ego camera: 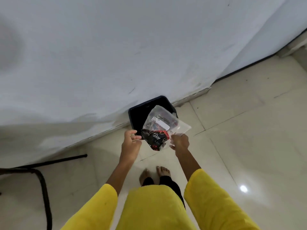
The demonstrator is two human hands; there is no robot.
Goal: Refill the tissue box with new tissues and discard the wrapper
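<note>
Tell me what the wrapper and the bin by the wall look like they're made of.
The wrapper looks like thin, glossy clear plastic film: see-through, crinkled, catching highlights, with black and red print. The bin seems to be dark, smooth hard plastic, judging by its rounded moulded rim, though that is less certain.

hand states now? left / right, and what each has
Left hand: fingers loosely curled beside the wrapper, no clear grip; cannot be told.
Right hand: closed on the clear plastic wrapper, held over the dark bin.

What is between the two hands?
In the head view, the clear wrapper hangs between the left hand and the right hand, above the dark bin. The right fingers pinch it.
</note>
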